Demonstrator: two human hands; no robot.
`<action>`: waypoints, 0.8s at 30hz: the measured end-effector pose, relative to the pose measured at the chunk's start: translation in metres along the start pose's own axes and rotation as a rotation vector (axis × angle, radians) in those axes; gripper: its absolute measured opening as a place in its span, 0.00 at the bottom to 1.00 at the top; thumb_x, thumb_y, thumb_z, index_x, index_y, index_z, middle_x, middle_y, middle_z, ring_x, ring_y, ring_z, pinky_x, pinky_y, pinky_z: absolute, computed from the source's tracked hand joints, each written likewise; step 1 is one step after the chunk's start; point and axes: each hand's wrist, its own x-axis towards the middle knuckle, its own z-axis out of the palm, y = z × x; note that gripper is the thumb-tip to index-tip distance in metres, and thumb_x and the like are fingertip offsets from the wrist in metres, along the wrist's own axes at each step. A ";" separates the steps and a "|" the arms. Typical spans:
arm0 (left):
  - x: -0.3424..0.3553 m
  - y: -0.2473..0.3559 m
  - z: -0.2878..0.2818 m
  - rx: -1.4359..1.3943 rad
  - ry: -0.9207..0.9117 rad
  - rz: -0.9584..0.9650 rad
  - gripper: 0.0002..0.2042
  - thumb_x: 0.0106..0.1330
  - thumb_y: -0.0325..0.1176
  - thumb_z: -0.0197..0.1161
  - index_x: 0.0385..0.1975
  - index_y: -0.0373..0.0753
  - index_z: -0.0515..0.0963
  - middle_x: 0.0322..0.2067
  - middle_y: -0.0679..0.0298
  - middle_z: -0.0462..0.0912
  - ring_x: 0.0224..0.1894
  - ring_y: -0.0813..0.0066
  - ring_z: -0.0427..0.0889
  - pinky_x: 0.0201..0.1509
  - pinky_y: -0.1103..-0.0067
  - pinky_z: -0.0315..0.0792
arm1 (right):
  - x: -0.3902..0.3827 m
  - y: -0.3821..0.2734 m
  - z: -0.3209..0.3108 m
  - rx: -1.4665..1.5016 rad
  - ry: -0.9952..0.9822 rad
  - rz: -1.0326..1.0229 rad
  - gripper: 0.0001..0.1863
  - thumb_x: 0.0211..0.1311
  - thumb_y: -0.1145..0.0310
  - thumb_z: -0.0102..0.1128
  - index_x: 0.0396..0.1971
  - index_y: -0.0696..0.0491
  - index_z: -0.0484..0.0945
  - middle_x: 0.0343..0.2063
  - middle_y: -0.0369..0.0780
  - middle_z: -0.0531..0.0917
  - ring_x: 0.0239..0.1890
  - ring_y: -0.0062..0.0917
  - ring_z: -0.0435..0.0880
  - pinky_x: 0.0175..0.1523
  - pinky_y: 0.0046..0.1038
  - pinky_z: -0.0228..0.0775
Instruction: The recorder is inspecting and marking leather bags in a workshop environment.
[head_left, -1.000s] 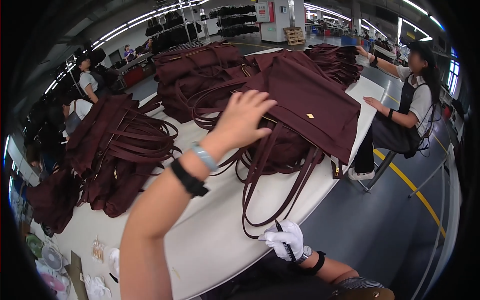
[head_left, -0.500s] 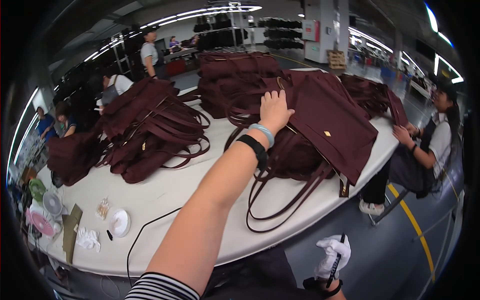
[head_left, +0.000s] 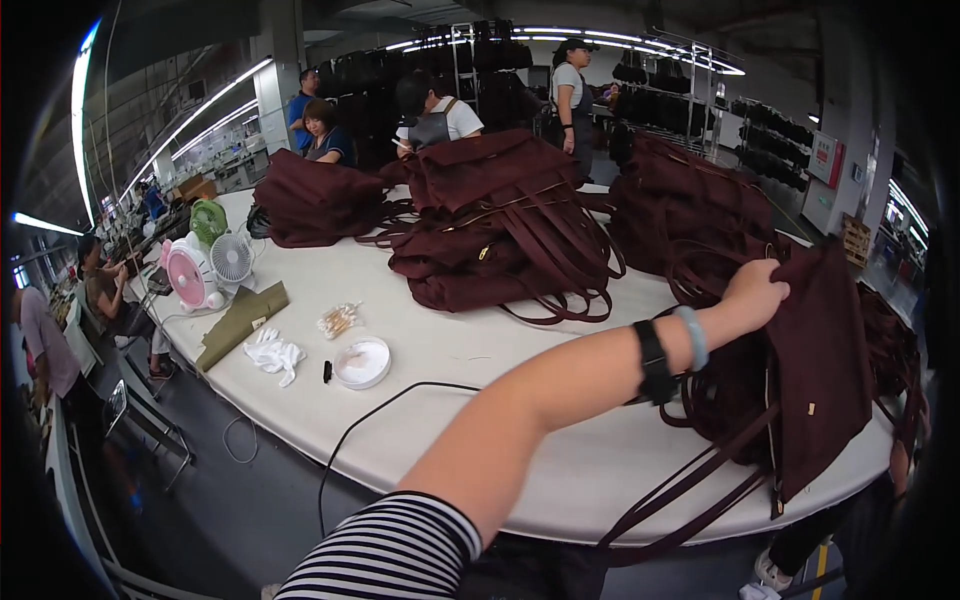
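With its fingers closed, my left hand (head_left: 755,295) grips the upper edge of a dark maroon handbag (head_left: 815,390) at the right of the table. The bag stands tilted on edge, with a small gold-coloured plate on its side. Its long straps (head_left: 690,480) trail over the table's front edge. More maroon bags (head_left: 690,205) are heaped just behind my hand. A scrap of white at the bottom edge, under a shoe, may be my gloved right hand; its fingers are hidden.
On the white table (head_left: 450,350) stand a bag pile (head_left: 490,250), another maroon bag (head_left: 320,200), small fans (head_left: 190,275), an olive-green sheet (head_left: 240,325), a white cloth (head_left: 273,355), cotton swabs (head_left: 340,318) and a round white dish (head_left: 362,363). A black cable (head_left: 350,430) crosses the front. People work around it.
The view has turned left, so the table's left side shows more fully. My left hand keeps its hold on the handbag. My gloved right hand, earlier holding a black pen-like tool, has dropped almost out of sight.
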 end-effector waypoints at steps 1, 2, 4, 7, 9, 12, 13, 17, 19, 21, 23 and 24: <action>-0.034 0.019 -0.017 -0.165 0.040 0.040 0.11 0.63 0.31 0.60 0.41 0.31 0.78 0.35 0.58 0.83 0.37 0.71 0.81 0.44 0.74 0.73 | 0.003 -0.001 -0.004 -0.043 0.058 -0.049 0.13 0.68 0.65 0.48 0.35 0.61 0.73 0.19 0.49 0.79 0.18 0.33 0.75 0.26 0.31 0.71; -0.063 0.021 -0.048 -0.373 0.110 0.091 0.10 0.65 0.30 0.59 0.43 0.32 0.78 0.37 0.62 0.83 0.38 0.77 0.80 0.43 0.77 0.72 | 0.011 -0.007 0.002 -0.038 0.034 -0.074 0.12 0.68 0.65 0.49 0.35 0.61 0.72 0.18 0.48 0.78 0.17 0.33 0.74 0.25 0.31 0.70; -0.134 0.040 -0.104 -0.668 0.195 0.028 0.15 0.68 0.31 0.60 0.52 0.33 0.75 0.46 0.64 0.82 0.47 0.79 0.79 0.52 0.79 0.73 | 0.014 -0.009 0.010 0.002 0.051 -0.075 0.12 0.68 0.65 0.49 0.36 0.61 0.71 0.18 0.48 0.77 0.17 0.33 0.74 0.25 0.30 0.70; -0.234 0.065 -0.153 -0.671 0.628 -0.197 0.20 0.69 0.29 0.58 0.60 0.31 0.68 0.56 0.58 0.77 0.57 0.70 0.77 0.63 0.74 0.70 | 0.017 -0.005 0.022 0.062 0.090 -0.132 0.12 0.68 0.66 0.49 0.38 0.62 0.70 0.17 0.47 0.76 0.17 0.32 0.74 0.24 0.29 0.70; -0.291 0.050 -0.180 -0.708 0.731 -0.238 0.20 0.71 0.30 0.57 0.60 0.32 0.66 0.53 0.57 0.78 0.54 0.69 0.79 0.59 0.72 0.73 | 0.014 0.007 0.019 0.097 0.042 -0.178 0.14 0.69 0.64 0.48 0.41 0.63 0.66 0.17 0.47 0.76 0.17 0.34 0.74 0.23 0.31 0.72; -0.361 0.038 -0.192 -0.636 0.853 -0.428 0.16 0.72 0.32 0.54 0.57 0.38 0.68 0.50 0.60 0.80 0.50 0.67 0.81 0.54 0.68 0.76 | -0.014 0.006 0.032 0.195 0.068 0.072 0.10 0.71 0.62 0.46 0.41 0.53 0.69 0.20 0.41 0.77 0.31 0.35 0.76 0.42 0.37 0.68; -0.383 0.029 -0.201 -0.609 0.916 -0.512 0.14 0.72 0.32 0.54 0.55 0.38 0.69 0.46 0.63 0.80 0.45 0.70 0.81 0.51 0.67 0.77 | -0.007 -0.005 0.055 0.254 -0.011 0.045 0.09 0.71 0.62 0.46 0.41 0.52 0.69 0.20 0.41 0.78 0.29 0.34 0.75 0.40 0.36 0.67; -0.418 0.011 -0.220 -0.514 0.728 -0.716 0.18 0.72 0.33 0.55 0.59 0.36 0.64 0.47 0.61 0.77 0.43 0.69 0.78 0.52 0.65 0.76 | -0.006 -0.028 0.085 0.366 -0.102 -0.032 0.11 0.72 0.61 0.47 0.45 0.52 0.70 0.18 0.41 0.78 0.26 0.30 0.73 0.29 0.28 0.62; -0.425 0.010 -0.217 -0.466 0.691 -0.766 0.22 0.71 0.33 0.56 0.62 0.34 0.62 0.49 0.59 0.75 0.46 0.67 0.77 0.55 0.64 0.74 | -0.010 -0.037 0.085 0.393 -0.120 -0.013 0.11 0.72 0.61 0.48 0.44 0.52 0.71 0.18 0.42 0.79 0.26 0.30 0.73 0.29 0.28 0.63; -0.438 -0.006 -0.221 0.639 0.693 -0.374 0.33 0.65 0.27 0.61 0.68 0.34 0.53 0.56 0.53 0.69 0.56 0.61 0.71 0.63 0.64 0.67 | -0.010 -0.040 0.081 0.413 -0.135 0.002 0.11 0.72 0.62 0.48 0.43 0.52 0.71 0.19 0.42 0.79 0.25 0.30 0.72 0.30 0.28 0.64; -0.425 0.026 -0.219 0.826 0.625 -0.217 0.40 0.55 0.19 0.64 0.70 0.38 0.54 0.63 0.52 0.63 0.66 0.55 0.62 0.70 0.64 0.59 | -0.016 -0.040 0.076 0.396 -0.132 0.014 0.10 0.72 0.62 0.48 0.42 0.53 0.72 0.19 0.43 0.80 0.25 0.29 0.72 0.31 0.29 0.66; -0.420 0.039 -0.220 0.877 0.334 -0.165 0.40 0.52 0.17 0.64 0.69 0.40 0.58 0.65 0.54 0.62 0.67 0.53 0.61 0.71 0.64 0.58 | -0.018 -0.038 0.071 0.394 -0.158 0.059 0.10 0.71 0.63 0.49 0.43 0.53 0.72 0.19 0.44 0.80 0.25 0.29 0.73 0.31 0.28 0.68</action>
